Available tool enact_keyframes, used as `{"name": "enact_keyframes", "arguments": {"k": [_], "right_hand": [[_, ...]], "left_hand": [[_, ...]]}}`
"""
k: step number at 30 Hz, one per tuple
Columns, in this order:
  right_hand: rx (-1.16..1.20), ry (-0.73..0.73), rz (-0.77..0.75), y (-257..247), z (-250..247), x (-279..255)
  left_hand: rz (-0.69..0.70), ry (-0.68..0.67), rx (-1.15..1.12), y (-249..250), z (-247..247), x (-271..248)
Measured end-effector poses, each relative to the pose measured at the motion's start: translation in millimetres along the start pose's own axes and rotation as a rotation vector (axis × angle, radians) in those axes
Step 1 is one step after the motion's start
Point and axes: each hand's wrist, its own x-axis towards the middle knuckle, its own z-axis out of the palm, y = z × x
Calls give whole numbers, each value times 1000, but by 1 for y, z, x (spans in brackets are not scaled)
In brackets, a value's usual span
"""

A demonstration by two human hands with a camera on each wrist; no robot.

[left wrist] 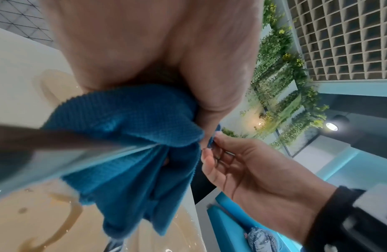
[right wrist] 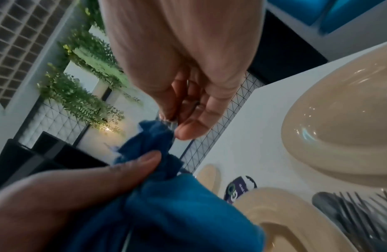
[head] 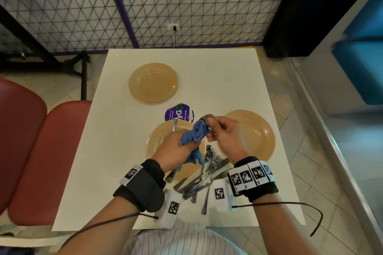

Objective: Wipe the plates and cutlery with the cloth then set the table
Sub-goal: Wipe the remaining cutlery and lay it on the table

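Cloth, soft and bunched in the left hand, wraps a spoon pinched by the right hand above the counter; steel looks slippery, best held by the handle.

Right hand: fingertips pinch a thin metal piece, mostly hidden, kind unclear. The grip meets the bunched blue cloth just below it. Left hand holds the cloth, thumb pressed on the upper folds right under the grip. Right of the grip, on the white worktop: a beige plate. Below the grip: second beige plate, purple packet, forks beside them.
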Motion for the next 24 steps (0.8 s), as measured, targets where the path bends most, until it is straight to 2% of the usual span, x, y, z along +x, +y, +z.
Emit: {"name": "enact_keyframes", "arguments": {"k": [4, 6, 10, 11, 16, 20, 24], "right_hand": [[53, 175, 63, 2, -33, 10], [46, 204, 80, 7, -39, 6], [59, 21, 120, 24, -11, -18], [63, 13, 124, 29, -9, -20], [156, 216, 208, 47, -42, -12], [156, 242, 303, 79, -38, -25], [60, 288, 415, 128, -28, -34]], "left_hand": [[-12, -77, 92, -10, 4, -5], [-22, -113, 123, -12, 4, -9], [-3, -54, 142, -7, 7, -6], [3, -55, 145, -8, 9, -6], [-104, -169, 221, -32, -1, -21], [-114, -76, 271, -51, -19, -34], [-147, 137, 247, -78, -43, -47]]}}
